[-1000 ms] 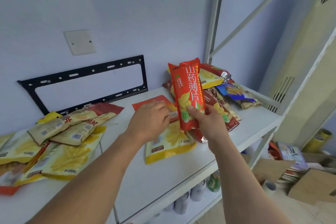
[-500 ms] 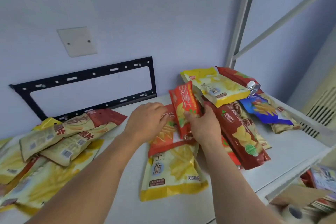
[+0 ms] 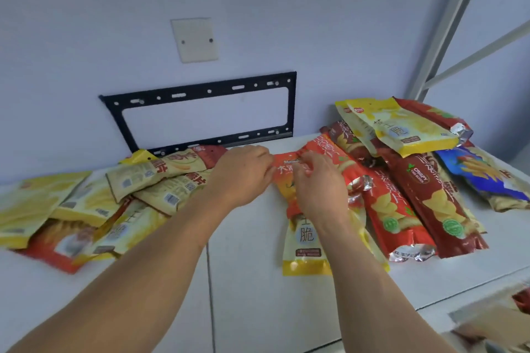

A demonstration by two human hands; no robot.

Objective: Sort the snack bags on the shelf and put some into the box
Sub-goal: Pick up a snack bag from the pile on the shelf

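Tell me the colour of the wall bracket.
Black bracket; it shows best in the head view.

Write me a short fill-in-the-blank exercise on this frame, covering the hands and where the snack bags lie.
1. Both the left hand and the right hand are on the same ____ bag.
2. The bag with the blue print lies at the far ____ end of the shelf.
3. On the wall above the shelf hangs an empty ____ metal bracket.
4. The pale wall plate sits ____ the bracket.

Missing words: orange; right; black; above
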